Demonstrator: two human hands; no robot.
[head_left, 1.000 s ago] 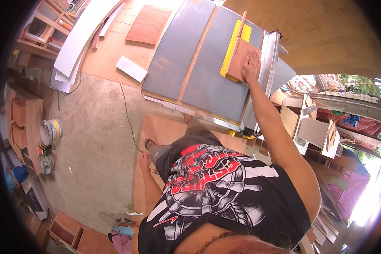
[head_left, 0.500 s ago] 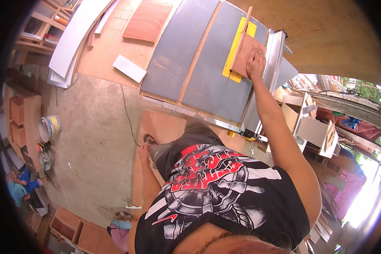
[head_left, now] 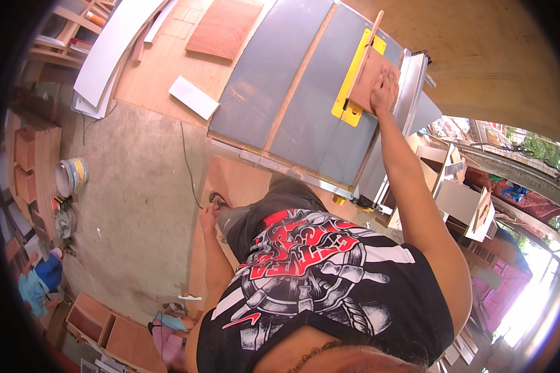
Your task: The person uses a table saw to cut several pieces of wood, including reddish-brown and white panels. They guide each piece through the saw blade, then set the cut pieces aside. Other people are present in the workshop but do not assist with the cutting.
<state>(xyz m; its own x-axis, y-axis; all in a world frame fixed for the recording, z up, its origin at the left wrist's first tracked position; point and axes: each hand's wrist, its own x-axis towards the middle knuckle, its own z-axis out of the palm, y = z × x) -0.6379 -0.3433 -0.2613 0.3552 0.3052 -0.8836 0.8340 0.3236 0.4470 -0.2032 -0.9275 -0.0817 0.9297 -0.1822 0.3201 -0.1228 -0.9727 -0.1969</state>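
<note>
My right hand [head_left: 384, 92] lies flat on a reddish-brown wooden board [head_left: 368, 79], fingers spread toward its far end. The board rests on the grey table saw [head_left: 314, 105], between the yellow throat plate [head_left: 341, 105] and the metal fence [head_left: 410, 84]. Along the board's left edge runs a thin wooden strip [head_left: 376, 28], which reaches past the board's far end. The blade cannot be made out. Low at my left side hangs my left hand [head_left: 210, 214], near my leg and sandalled foot, its fingers loosely extended with nothing visible in them.
Left of the saw, a wooden panel [head_left: 224, 28] and a white piece [head_left: 194, 97] lie on a plywood surface. A cable [head_left: 185, 155] crosses the floor. A bucket [head_left: 72, 176], wooden drawers [head_left: 90, 316] and two other people [head_left: 40, 283] are on the left; stacked boards stand right.
My right hand and the board have shifted slightly away and right in the picture, along with the saw, as the view moved. The person at far left has changed posture.
</note>
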